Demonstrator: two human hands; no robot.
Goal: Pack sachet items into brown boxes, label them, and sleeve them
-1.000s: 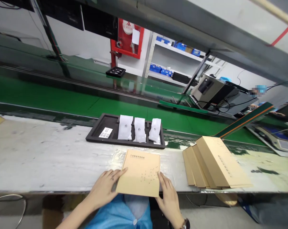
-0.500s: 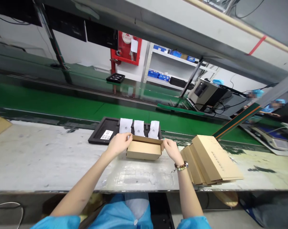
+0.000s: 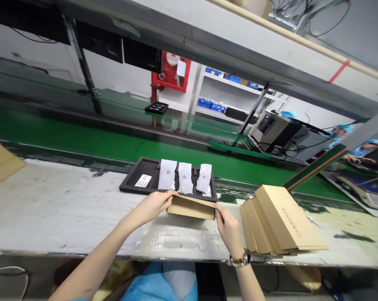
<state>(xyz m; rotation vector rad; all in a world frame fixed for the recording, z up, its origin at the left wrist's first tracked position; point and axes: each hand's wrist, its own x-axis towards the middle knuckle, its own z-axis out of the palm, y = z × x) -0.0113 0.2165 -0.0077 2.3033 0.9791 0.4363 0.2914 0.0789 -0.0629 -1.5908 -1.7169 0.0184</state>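
Note:
A small brown cardboard box [image 3: 191, 209] is between my hands, in front of the black tray on the worktable. My left hand [image 3: 156, 205] is closed on its upper left corner, fingertips along the far top edge. My right hand [image 3: 228, 225] grips the upper right corner, thumb and fingers pinched on the cardboard. Just beyond lies a black foam tray [image 3: 135, 169] with a white label sheet. Three white packets with a printed mark rest in it: a left packet [image 3: 168, 175], a middle packet [image 3: 185, 179] and a right packet [image 3: 204, 179].
Folded brown cartons [image 3: 279, 217] lean in a stack to the right. Another piece of cardboard [image 3: 2, 163] stands at the left edge. Behind runs a green conveyor belt [image 3: 113, 133] with a small black tray [image 3: 156, 107] beyond it. Co-workers [image 3: 361, 146] sit far right.
The box has turned, so its near side is less visible and its top edge is tipped nearer to me. Both hands have moved down with it. The camera view has shifted slightly.

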